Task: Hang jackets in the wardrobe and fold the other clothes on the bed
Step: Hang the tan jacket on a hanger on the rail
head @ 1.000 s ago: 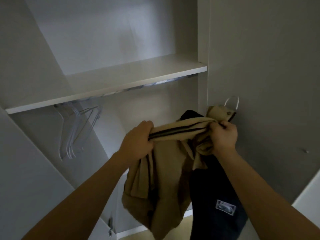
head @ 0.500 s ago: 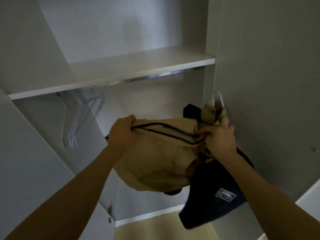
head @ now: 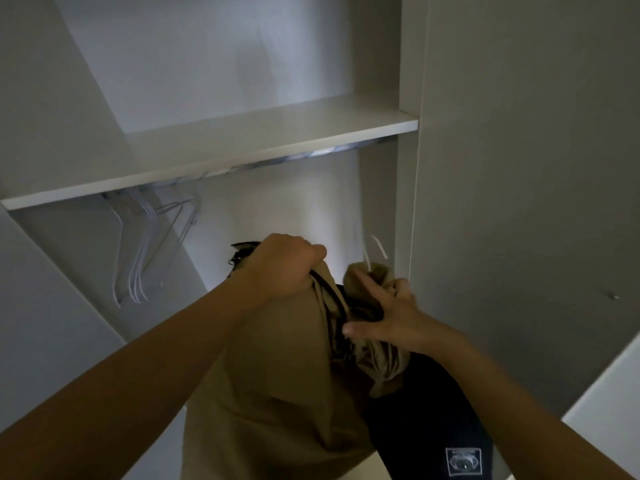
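left hand (head: 282, 266) fist bunches tan jacket (head: 277, 375) shoulder, now moved in toward right | right hand (head: 388, 318) pinches collar, index out | hanger hook (head: 375, 251) at 12 o'clock of right hand, below rail (head: 311, 154) | jacket gathered, not yet hung

Only one view is given, taken from the person's head. It is directed forward and slightly upward into the wardrobe (head: 408, 202), with the shelf (head: 242, 147) seen close.
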Available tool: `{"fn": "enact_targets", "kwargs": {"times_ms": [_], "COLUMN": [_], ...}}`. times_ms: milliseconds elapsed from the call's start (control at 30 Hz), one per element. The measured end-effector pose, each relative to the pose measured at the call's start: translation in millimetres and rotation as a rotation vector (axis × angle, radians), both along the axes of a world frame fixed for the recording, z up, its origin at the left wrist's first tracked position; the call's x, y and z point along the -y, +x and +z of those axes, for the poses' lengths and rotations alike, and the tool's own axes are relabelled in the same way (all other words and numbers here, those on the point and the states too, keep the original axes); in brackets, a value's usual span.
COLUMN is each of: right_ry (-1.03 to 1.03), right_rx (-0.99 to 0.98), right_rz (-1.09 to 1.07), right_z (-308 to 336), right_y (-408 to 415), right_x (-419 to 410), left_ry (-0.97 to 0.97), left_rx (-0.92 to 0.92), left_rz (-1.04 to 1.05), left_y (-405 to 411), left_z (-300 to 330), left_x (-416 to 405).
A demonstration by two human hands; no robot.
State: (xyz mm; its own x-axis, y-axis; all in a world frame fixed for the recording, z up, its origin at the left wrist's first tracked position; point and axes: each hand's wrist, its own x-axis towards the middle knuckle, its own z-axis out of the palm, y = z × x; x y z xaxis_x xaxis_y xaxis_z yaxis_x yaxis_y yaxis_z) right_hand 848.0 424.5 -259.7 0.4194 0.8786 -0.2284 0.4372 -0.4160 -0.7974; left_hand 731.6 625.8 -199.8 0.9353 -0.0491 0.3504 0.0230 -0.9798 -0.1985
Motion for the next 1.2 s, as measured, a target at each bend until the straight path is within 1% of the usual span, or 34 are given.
{"fn": "enact_targets", "kwargs": {"times_ms": [67,133,233,300,333,367,400,467,500,533,667,700,733,767,800,833,867,900,933,1000,1033,1100,1200], "right_ry": [0.075,0.176,0.21,0.25,0.277,0.299,0.306,0.263,0.231,0.209,0.231,0.259,0.271,0.287,0.306,0.321,0.341,0.363,0.378,0.391,0.4,0.415,0.417], "right_rx": [0.172,0.262,0.293,0.253,0.221,0.196,0.186,0.198,0.211,0.218,0.129,0.131,0.153,0.191,0.205,0.19,0.157,0.118,0.088,0.03,0.008,-0.022,-0.061], "right_rz": [0.001,-0.035,-0.084,-0.162,-0.202,-0.234,-0.256,-0.235,-0.199,-0.162,-0.071,-0.066,-0.085,-0.124,-0.17,-0.219,-0.269,-0.313,-0.345,-0.389,-0.399,-0.403,-0.394], "right_z": [-2.7,-3.3,-0.8,1.9,3.0,4.3,4.7,6.1,7.1,7.9,12.7,12.8,14.0,15.5,16.0,16.4,17.2,18.1,17.5,14.2,11.7,7.8,4.6], "right_y": [-9.7,-15.1,-13.4,-8.8,-6.5,-4.4,-1.4,3.0,3.9,4.4,2.2,0.4,-1.7,-2.8,-2.4,-1.2,0.0,0.4,0.5,-1.1,-2.2,-5.9,-11.8], "right_x": [-9.3,-18.5,-24.0,-22.1,-20.9,-20.0,-19.1,-17.1,-16.0,-14.9,-10.5,-11.1,-12.0,-13.1,-13.9,-14.5,-14.2,-12.9,-11.6,-9.7,-9.5,-9.6,-9.9], "left_ry": [-0.088,-0.151,-0.146,-0.163,-0.215,-0.328,-0.484,-0.751,-0.794,-0.797,-0.605,-0.567,-0.542,-0.519,-0.506,-0.539,-0.633,-0.771,-0.917,-1.148,-1.237,-1.433,-1.666], "left_rx": [0.038,0.003,-0.057,-0.098,-0.11,-0.099,-0.066,0.028,0.041,0.021,-0.231,-0.237,-0.198,-0.112,0.013,0.166,0.326,0.45,0.509,0.466,0.431,0.416,0.442], "left_rz": [0.004,0.022,0.033,0.111,0.166,0.222,0.252,0.271,0.259,0.228,0.052,0.034,0.013,-0.002,-0.001,0.03,0.091,0.173,0.259,0.378,0.395,0.343,0.248], "left_y": [5.8,9.5,6.9,-1.1,-8.1,-15.0,-21.8,-30.3,-31.3,-30.2,-14.9,-10.4,-6.3,-2.8,0.1,1.7,1.3,0.0,-1.9,-4.9,-6.0,-7.3,-6.8], "left_z": [2.2,14.2,37.0,42.9,41.7,37.0,31.7,17.6,12.4,11.2,23.8,26.0,26.4,25.1,20.8,14.4,8.0,1.7,-3.5,-13.9,-16.6,-15.7,-10.2], "left_x": [13.2,25.9,29.4,14.5,5.6,-3.6,-9.4,-12.8,-11.6,-7.5,11.6,15.1,17.1,19.5,21.4,22.8,25.0,27.4,31.1,35.1,37.8,45.4,54.8]}}
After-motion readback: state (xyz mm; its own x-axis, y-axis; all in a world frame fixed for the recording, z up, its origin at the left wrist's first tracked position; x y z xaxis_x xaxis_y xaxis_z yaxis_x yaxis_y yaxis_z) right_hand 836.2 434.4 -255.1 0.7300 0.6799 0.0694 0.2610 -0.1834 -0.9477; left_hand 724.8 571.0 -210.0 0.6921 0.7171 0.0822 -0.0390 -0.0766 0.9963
